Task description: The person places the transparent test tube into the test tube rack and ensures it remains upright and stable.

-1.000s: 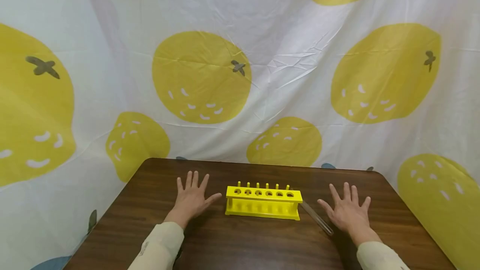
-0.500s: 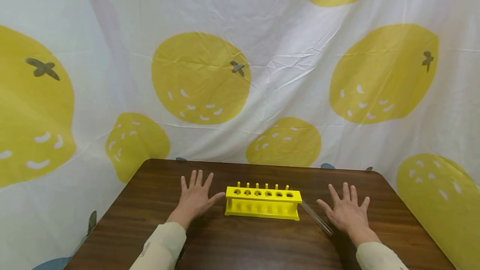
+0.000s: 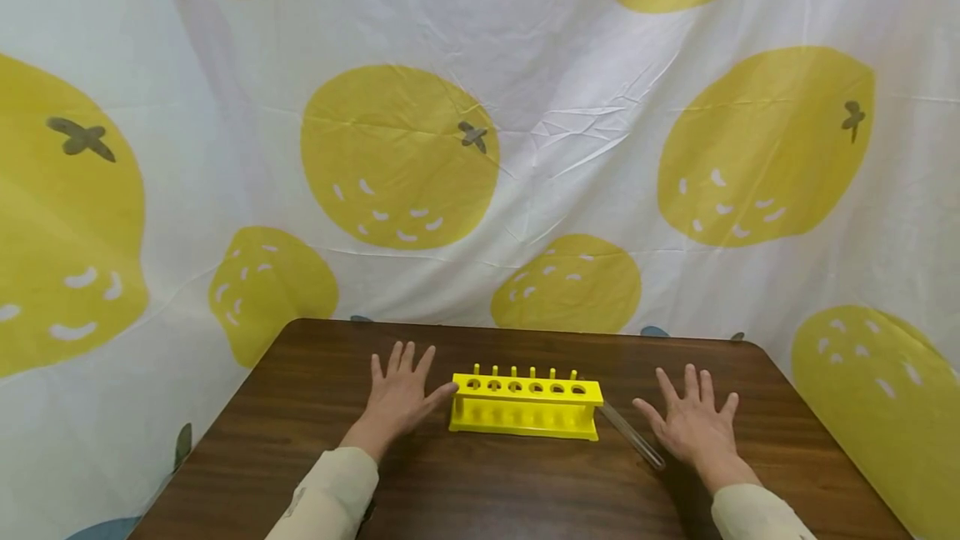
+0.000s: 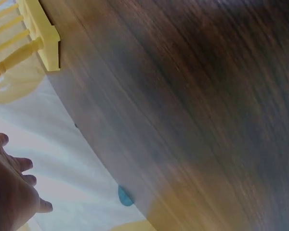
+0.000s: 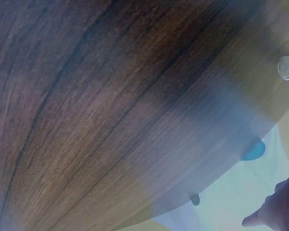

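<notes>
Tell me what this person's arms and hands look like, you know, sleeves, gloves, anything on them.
The left hand and right hand are bare, without gloves. The left sleeve and right sleeve are long and pale cream. Small dark marks show on the left sleeve, too small to make out.

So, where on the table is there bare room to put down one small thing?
The table is bare in front of the yellow rack, between the sleeves, also well behind the rack, toward the printed cloth. The rack's ends are crowded: the left hand is beside one (contact unclear); the clear tube lies between the other and the right hand.
</notes>
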{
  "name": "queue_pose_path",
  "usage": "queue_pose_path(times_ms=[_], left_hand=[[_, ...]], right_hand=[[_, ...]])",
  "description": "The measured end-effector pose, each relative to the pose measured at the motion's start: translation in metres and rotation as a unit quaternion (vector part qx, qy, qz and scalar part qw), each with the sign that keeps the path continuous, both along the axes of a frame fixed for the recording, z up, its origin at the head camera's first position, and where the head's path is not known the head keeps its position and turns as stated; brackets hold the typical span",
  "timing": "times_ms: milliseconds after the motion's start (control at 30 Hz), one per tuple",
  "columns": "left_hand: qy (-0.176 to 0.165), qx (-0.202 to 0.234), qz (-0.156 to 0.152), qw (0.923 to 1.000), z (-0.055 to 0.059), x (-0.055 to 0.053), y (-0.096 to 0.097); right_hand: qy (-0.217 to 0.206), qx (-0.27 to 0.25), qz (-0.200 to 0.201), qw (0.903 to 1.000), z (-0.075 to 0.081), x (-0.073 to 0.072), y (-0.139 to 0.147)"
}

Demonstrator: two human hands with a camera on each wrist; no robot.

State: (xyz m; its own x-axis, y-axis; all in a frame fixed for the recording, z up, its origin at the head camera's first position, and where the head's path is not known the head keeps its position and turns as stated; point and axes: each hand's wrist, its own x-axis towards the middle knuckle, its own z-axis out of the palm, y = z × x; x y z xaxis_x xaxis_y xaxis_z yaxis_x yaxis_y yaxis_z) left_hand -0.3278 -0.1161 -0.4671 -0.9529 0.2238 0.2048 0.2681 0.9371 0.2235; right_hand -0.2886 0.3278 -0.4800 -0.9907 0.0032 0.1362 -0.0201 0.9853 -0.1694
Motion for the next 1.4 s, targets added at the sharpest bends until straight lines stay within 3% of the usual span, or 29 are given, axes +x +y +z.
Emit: queue_pose_path(times_ms=[167, 367, 833, 1000, 1233, 1400], left_hand=[[-0.004, 0.018, 0.005, 0.9998, 0.0, 0.001, 0.004], [-0.007, 0.077, 0.007, 0.997, -0.004, 0.004, 0.006], [-0.051, 0.182, 0.019, 0.9818, -0.007, 0.005, 0.015], [-0.081, 0.231, 0.024, 0.9694, -0.008, 0.006, 0.018], [-0.116, 0.33, 0.038, 0.9359, -0.004, 0.01, 0.025], [-0.116, 0.374, 0.038, 0.9191, -0.003, 0.014, 0.03]], right_hand=[[0.001, 0.0, 0.0, 1.0, 0.0, 0.0, -0.001], [0.004, 0.001, 0.0, 1.0, 0.0, 0.0, -0.001], [0.004, -0.009, 0.001, 0.9999, 0.0, 0.0, -0.001], [0.005, -0.011, 0.001, 0.9999, 0.0, 0.0, -0.001], [0.008, -0.008, 0.0, 0.9999, 0.0, 0.0, -0.002], [0.009, -0.007, 0.0, 0.9999, 0.0, 0.0, -0.003]])
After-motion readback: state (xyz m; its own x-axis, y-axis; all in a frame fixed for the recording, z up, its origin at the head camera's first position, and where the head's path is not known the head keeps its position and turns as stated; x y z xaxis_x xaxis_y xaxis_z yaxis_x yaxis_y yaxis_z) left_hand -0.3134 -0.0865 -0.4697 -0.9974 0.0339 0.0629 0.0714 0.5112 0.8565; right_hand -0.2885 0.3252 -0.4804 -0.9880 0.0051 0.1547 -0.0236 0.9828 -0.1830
